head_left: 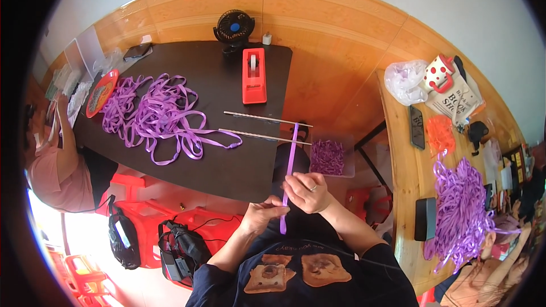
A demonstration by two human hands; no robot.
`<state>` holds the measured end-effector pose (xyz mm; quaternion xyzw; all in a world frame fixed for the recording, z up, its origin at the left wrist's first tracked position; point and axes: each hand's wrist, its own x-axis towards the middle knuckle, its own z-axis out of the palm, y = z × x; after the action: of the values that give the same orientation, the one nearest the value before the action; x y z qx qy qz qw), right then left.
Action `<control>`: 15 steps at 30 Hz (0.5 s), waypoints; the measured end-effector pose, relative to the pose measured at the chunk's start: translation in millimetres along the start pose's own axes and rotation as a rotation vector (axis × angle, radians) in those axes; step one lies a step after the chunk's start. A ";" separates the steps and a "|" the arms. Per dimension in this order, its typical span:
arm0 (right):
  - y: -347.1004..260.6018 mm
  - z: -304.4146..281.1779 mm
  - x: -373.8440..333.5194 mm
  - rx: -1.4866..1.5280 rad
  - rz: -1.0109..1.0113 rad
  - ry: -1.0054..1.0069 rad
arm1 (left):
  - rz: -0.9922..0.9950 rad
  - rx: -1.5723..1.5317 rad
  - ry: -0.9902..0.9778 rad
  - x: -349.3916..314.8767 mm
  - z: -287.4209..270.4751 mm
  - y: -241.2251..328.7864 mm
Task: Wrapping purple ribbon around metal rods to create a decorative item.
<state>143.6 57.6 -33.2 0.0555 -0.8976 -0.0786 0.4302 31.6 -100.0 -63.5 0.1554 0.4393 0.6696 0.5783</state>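
Note:
A purple ribbon strap (292, 156) runs from the ends of two thin metal rods (261, 137) down to my hands. My right hand (310, 192), with a ring on one finger, is closed around the strap. Just below it, my left hand (265, 214) pinches the same strap between thumb and fingers, and the strap's lower end hangs past it. The rods stick out over the right edge of the dark table (227, 173). On that table, left of the rods, lies a loose pile of purple straps (165, 111).
A red tape dispenser (254, 79) and a black fan (234, 27) stand at the back. Below the rods sits a clear bin (348, 167) of small purple pieces. The wooden table (404, 193) at right bears a purple strap heap (460, 210). People sit at both sides.

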 end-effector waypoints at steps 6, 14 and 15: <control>1.4 -10.4 18.5 0.057 0.073 0.075 | -0.102 -0.452 -0.249 7.4 -16.2 -7.3; 51.3 -23.4 80.7 0.549 0.475 0.181 | -0.160 -0.433 -0.157 45.5 10.1 -17.2; 63.1 -20.5 85.5 0.604 0.571 0.168 | -0.176 -0.407 -0.128 51.7 14.8 -15.6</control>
<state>104.3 103.2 56.6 -0.0656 -0.8213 0.3154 0.4709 37.5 -47.7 -82.7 0.0390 0.2693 0.6802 0.6806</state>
